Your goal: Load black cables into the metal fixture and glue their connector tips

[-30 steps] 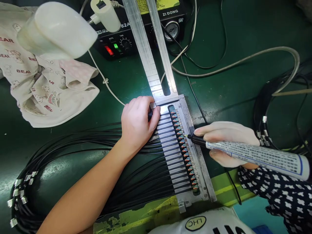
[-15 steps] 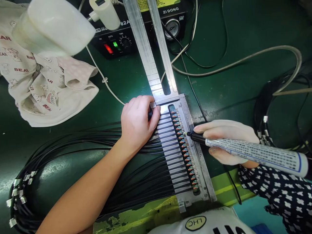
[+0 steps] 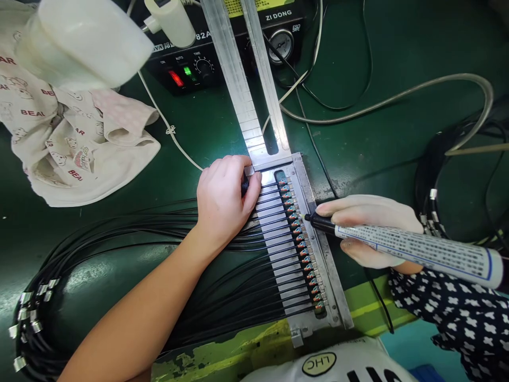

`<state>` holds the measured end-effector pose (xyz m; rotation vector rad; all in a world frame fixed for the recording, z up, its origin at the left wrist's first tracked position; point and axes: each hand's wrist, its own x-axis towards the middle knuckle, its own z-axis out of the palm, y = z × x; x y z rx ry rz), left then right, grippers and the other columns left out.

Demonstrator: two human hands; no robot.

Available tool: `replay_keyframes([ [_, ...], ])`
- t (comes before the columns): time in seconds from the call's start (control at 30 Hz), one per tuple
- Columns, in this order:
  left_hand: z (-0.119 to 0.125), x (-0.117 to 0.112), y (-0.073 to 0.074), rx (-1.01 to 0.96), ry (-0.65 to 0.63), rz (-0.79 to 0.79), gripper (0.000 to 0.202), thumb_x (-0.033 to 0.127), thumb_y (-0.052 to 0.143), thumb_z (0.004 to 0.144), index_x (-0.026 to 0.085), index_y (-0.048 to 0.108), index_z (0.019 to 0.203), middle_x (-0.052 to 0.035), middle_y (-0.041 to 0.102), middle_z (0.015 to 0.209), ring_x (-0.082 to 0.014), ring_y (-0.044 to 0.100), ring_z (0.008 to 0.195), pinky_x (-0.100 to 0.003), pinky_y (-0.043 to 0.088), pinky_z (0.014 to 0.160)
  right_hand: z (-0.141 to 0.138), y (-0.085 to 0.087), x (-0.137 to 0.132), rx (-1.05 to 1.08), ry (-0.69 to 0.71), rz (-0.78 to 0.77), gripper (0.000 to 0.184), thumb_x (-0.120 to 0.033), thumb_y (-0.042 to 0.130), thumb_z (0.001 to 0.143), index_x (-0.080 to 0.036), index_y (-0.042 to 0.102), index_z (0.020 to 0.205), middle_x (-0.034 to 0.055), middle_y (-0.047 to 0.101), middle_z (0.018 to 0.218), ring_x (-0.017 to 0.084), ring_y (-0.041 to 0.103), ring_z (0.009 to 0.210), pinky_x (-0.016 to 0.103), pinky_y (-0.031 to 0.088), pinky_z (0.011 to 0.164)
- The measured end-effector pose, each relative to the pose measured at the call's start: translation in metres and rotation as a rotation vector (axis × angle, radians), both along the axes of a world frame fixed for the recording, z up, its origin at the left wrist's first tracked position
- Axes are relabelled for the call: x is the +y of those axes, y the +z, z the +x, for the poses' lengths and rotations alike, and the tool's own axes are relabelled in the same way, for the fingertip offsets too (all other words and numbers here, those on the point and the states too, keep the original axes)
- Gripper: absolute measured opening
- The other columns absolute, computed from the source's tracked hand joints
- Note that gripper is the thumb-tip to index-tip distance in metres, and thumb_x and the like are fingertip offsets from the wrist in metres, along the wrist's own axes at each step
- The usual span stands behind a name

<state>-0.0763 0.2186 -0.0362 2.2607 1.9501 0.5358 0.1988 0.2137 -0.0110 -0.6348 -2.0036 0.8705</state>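
A metal fixture (image 3: pixel 274 254) lies on the bench, holding a row of several black cables (image 3: pixel 222 270) side by side. Their stripped ends, with small coloured wires and metal connectors (image 3: pixel 305 259), line the fixture's slot. My bare left hand (image 3: pixel 225 199) rests on the fixture's upper left end, its fingers curled round a mostly hidden black knob (image 3: pixel 245 184). In my gloved right hand (image 3: pixel 374 225) is a thick marker pen (image 3: pixel 413 252) with a printed white barrel and black front. Its tip is at the connector row, about mid-length; whether it touches I cannot tell.
Behind stands a black control box (image 3: pixel 199 66) with lit switches and a gauge. A metal rail (image 3: pixel 242 101) runs from it toward the fixture. A white bottle (image 3: pixel 87 45) and a printed cloth (image 3: pixel 95 154) are at left. Cable coils (image 3: pixel 429 175) lie at right.
Both hands, the marker pen and the fixture hold nearly the same place. Only a slight shift of the view shows at the left side.
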Motion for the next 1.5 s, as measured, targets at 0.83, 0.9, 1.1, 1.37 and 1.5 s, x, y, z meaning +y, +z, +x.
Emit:
replay_keyframes([
  [0.83, 0.0, -0.001, 0.0, 0.009, 0.005, 0.008, 0.02, 0.036, 0.049, 0.097, 0.02, 0.058, 0.105, -0.0056, 0.061, 0.086, -0.0214, 0.058, 0.083, -0.035, 0.041, 0.074, 0.002, 0.005, -0.003, 0.024, -0.001, 0.055, 0.038, -0.025, 0.079, 0.08, -0.015, 0.07, 0.115, 0.0134, 0.077, 0.105, 0.025, 0.076, 0.096, 0.034, 0.068, 0.08],
  [0.9, 0.0, -0.001, 0.0, 0.008, 0.001, 0.007, 0.02, 0.036, 0.049, 0.097, 0.02, 0.058, 0.105, -0.0056, 0.061, 0.086, -0.0212, 0.057, 0.083, -0.035, 0.04, 0.074, 0.001, 0.01, -0.006, 0.033, -0.022, 0.076, 0.034, -0.025, 0.075, 0.084, -0.017, 0.07, 0.117, 0.0124, 0.077, 0.105, 0.024, 0.076, 0.097, 0.033, 0.068, 0.08],
  [1.1, 0.0, 0.0, -0.001, 0.009, 0.002, 0.001, 0.022, 0.037, 0.049, 0.097, 0.02, 0.058, 0.105, -0.0053, 0.061, 0.087, -0.0212, 0.057, 0.083, -0.035, 0.04, 0.074, 0.003, 0.008, -0.012, -0.018, 0.0, 0.032, 0.026, -0.025, 0.076, 0.082, -0.016, 0.071, 0.106, 0.0116, 0.077, 0.102, 0.023, 0.076, 0.093, 0.033, 0.067, 0.08],
  [1.37, -0.001, 0.0, -0.003, 0.008, 0.004, 0.004, 0.021, 0.038, 0.049, 0.097, 0.021, 0.058, 0.106, -0.0048, 0.06, 0.085, -0.0217, 0.058, 0.084, -0.035, 0.041, 0.075, 0.001, 0.003, -0.01, 0.005, 0.005, 0.024, 0.025, -0.023, 0.077, 0.082, -0.012, 0.072, 0.103, 0.0148, 0.077, 0.101, 0.023, 0.076, 0.092, 0.033, 0.066, 0.08],
  [1.5, -0.001, 0.0, -0.003, 0.01, 0.005, 0.01, 0.021, 0.038, 0.05, 0.096, 0.02, 0.057, 0.106, -0.0048, 0.06, 0.086, -0.0218, 0.059, 0.085, -0.035, 0.042, 0.076, 0.001, 0.005, -0.01, -0.024, 0.001, 0.015, 0.021, -0.026, 0.076, 0.083, -0.015, 0.071, 0.101, 0.0131, 0.077, 0.101, 0.022, 0.076, 0.091, 0.033, 0.066, 0.08],
])
